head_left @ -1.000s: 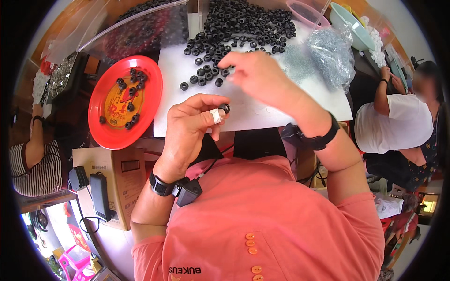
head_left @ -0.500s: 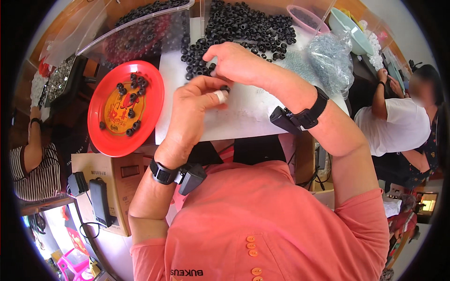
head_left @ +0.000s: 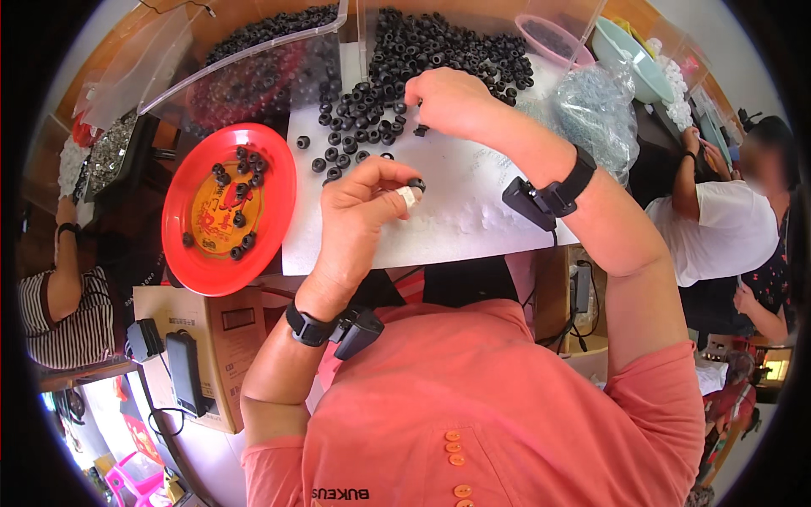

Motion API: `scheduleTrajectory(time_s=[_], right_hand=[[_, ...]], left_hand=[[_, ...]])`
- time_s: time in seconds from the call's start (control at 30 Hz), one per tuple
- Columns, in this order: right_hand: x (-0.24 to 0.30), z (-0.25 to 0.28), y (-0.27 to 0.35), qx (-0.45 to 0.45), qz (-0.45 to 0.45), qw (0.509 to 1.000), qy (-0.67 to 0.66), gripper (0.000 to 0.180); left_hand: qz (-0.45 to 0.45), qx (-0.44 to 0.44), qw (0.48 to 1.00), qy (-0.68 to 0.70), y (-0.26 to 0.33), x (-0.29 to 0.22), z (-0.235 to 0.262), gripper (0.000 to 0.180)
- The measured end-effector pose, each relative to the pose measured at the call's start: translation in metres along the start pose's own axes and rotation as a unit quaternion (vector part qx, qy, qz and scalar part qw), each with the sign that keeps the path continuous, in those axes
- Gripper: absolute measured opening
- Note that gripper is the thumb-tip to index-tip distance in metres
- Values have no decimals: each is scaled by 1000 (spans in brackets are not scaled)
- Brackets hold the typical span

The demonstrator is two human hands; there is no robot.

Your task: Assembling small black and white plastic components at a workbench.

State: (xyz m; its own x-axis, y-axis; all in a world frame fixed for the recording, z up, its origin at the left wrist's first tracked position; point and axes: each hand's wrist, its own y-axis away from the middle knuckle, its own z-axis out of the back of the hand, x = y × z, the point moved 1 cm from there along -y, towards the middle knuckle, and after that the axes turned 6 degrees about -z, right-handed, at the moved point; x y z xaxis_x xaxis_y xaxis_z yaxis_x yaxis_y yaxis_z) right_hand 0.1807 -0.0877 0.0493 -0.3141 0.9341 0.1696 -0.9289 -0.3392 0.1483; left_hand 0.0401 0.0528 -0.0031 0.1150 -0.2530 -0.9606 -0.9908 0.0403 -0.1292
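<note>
My left hand [head_left: 359, 207] is raised over the near part of a white work surface [head_left: 473, 203]. Its thumb, wrapped in white tape, and its forefinger pinch a small black ring-shaped part [head_left: 416, 183]. My right hand [head_left: 452, 101] is at the near edge of a heap of similar black parts [head_left: 439, 46]. Its fingers curl downward and their tips are partly hidden. A small black piece [head_left: 420, 130] shows just below them; whether they grip anything is unclear. Several loose black parts [head_left: 348, 144] lie between the heap and my left hand.
To the left stands a red plate [head_left: 179, 249] with several black parts on it. Behind it is a clear plastic bin [head_left: 245, 80] of black parts. At right are a clear plastic bag [head_left: 596, 110], a pink basin [head_left: 583, 57] and a pale green basin [head_left: 655, 80]. Other people sit on both sides.
My right hand has moved right and slightly away from my left hand. Several black parts have spread toward me on the white surface. My left hand still pinches its black part.
</note>
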Motion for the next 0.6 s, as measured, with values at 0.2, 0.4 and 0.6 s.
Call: scheduleTrajectory(time_s=[0.2, 0.4, 0.6], right_hand=[[-1, 5, 4, -58, 75, 994, -53, 23], [-7, -13, 2, -53, 89, 995, 11, 15], [-11, -8, 5, -45, 131, 990, 6, 15]], left_hand=[[-7, -2, 1000, -4, 5, 5, 1, 14], [-9, 28, 1000, -3, 6, 5, 1, 17], [2, 19, 1000, 22, 6, 4, 4, 16]])
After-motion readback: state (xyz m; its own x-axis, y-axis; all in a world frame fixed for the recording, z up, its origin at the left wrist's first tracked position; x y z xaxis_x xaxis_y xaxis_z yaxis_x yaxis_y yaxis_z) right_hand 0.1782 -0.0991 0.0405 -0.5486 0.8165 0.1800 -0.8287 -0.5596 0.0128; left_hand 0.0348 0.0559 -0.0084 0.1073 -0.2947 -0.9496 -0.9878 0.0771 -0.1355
